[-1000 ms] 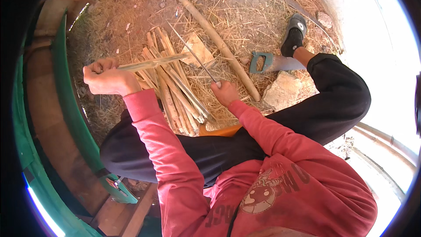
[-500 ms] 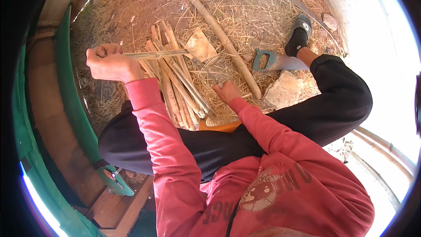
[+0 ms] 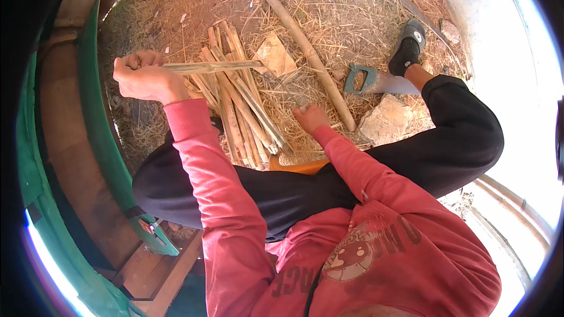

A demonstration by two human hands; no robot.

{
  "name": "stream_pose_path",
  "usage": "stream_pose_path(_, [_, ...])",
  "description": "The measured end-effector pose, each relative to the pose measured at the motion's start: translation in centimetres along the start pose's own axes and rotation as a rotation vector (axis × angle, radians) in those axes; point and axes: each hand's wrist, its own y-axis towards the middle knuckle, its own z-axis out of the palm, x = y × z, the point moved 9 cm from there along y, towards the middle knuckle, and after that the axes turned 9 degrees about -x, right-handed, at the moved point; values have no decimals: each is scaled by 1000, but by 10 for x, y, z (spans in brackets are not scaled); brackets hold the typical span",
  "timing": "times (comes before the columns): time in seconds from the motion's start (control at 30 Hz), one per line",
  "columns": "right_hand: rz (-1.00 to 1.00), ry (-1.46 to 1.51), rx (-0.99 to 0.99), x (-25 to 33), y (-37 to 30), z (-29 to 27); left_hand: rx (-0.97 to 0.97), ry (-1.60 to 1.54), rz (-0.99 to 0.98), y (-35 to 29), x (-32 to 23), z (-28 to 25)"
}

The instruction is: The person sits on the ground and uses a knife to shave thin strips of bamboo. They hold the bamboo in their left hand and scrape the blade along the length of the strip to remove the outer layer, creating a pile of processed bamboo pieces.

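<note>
A: Who is holding what at far left?

B: Beside a green panel [image 3: 91, 82], a seated worker's left hand [image 3: 144, 77] is pinching one end of a split-bamboo strip [image 3: 211, 67], fingers folding over it.

A: Where is the strip pointing?

B: It is jutting rightward in mid-air, crossing above a split-bamboo pile [image 3: 242, 114], its free tip overlapping a pale block [image 3: 277, 56] from this angle.

A: How is it likely handling?

B: It is probably feeling light and stiff, with slight spring, slick along any smooth skin and splintery at the edges. The end is offering the surest hold, fingers bearing on the flat faces.

A: And the right hand [image 3: 311, 120]?

B: It is bunching into a fist apart from the strip, seemingly gripping a knife handle [image 3: 304, 107]; the blade is blurring beyond certainty.

A: Farther right?

B: A bamboo pole [image 3: 294, 27] is slanting across straw-strewn ground [image 3: 170, 29], a handsaw [image 3: 385, 84] is lying near the worker's shoe [image 3: 415, 30], and a rough rock [image 3: 386, 118] is sitting just below the saw.
</note>
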Motion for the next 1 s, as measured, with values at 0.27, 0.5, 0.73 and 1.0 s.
stream_pose_path(0.27, [-108, -35, -108, -15, 34, 17, 10, -53, -50, 6, 5, 4])
stream_pose_path(0.5, [-92, -73, -74, 17, -3, -11, 92, 19, -158, 18, 16, -3])
stream_pose_path(0.73, [-128, -52, -64, 24, 8, -20, 330, 327, -565, 58, 50, -5])
stream_pose_path(1.0, [19, 120, -147, 17, 30, -35, 466, 736, -556, 99, 176, -32])
